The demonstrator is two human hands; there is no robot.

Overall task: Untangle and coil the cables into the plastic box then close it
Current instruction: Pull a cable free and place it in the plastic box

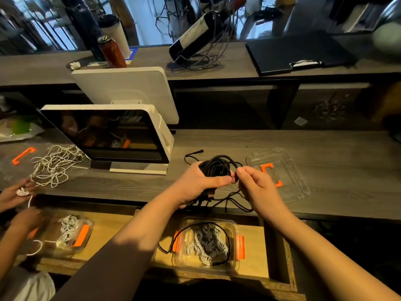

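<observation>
My left hand (198, 184) grips a bundle of black cable (217, 167) held over the grey counter. My right hand (257, 187) pinches a strand of that cable right beside my left thumb. Loose black strands hang below the hands, and one plug end lies on the counter behind the bundle. A clear plastic box (235, 229) with orange latches sits on the lower wooden shelf below my hands. It holds coiled white cables, and a black strand loops over them. The box's clear lid (299, 183) with an orange clip lies on the counter to the right.
A white point-of-sale screen (108, 135) stands on the counter at left. Beside it lies a tangle of white cable (55, 165), handled by another person's hands (13, 195). A second clear box (69, 233) sits on the shelf at lower left. A bottle rack and a black folder stand on the upper ledge.
</observation>
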